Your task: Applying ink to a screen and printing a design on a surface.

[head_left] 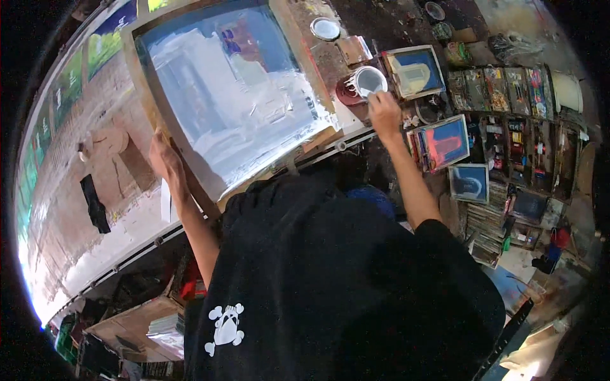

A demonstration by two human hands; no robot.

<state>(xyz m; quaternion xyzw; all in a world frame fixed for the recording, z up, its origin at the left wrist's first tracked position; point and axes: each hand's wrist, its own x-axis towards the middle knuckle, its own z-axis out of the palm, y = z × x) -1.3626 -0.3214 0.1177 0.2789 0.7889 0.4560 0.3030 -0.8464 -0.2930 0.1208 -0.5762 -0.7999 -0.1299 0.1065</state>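
Note:
A large wooden-framed printing screen [210, 120], its blue mesh smeared with white paint, lies tilted on the long table before me. My left hand [166, 157] is closed around the frame's left edge near its lower corner. To the right of the screen stands a white tub [370, 79] with paint-streaked sides. My right hand [384, 113] is at the tub's near rim, fingers pinched together. A small pale piece shows at its fingertips, partly inside the tub; its kind cannot be made out. A dark red round lid or dish [348, 93] lies beside the tub.
Small framed screens [416, 71] stand at the right, one with a pink patch [445, 145]. A white-topped lid [325, 28] sits farther back. Racks of paint-stained goods [502, 92] fill the far right. A black strip [94, 204] and brown cardboard [130, 159] lie on the table's left.

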